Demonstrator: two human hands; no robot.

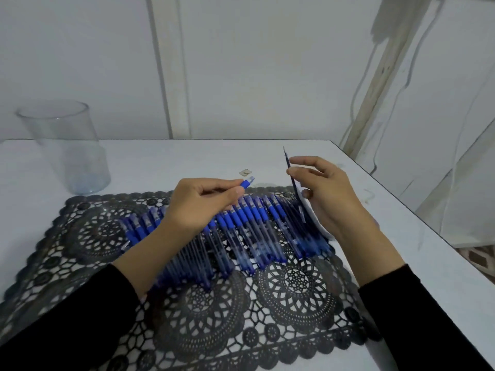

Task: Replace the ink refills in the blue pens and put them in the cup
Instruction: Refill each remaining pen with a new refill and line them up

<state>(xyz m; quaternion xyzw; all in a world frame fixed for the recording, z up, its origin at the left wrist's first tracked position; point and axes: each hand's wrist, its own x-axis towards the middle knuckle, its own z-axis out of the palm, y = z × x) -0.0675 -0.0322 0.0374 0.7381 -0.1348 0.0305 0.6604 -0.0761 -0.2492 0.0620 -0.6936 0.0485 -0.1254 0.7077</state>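
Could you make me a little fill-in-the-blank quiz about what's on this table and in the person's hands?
1. The pen gripped by the left hand is coloured ____.
2. The right hand pinches a thin ink ____.
3. The clear cup stands far off to the person's ____.
4. The row of pens lies on a black lace ____.

Missing words: blue; refill; left; mat.

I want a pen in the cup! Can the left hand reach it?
Probably yes: the cup stands open-topped beyond the left hand, to its left, and only mat and bare table lie between them.
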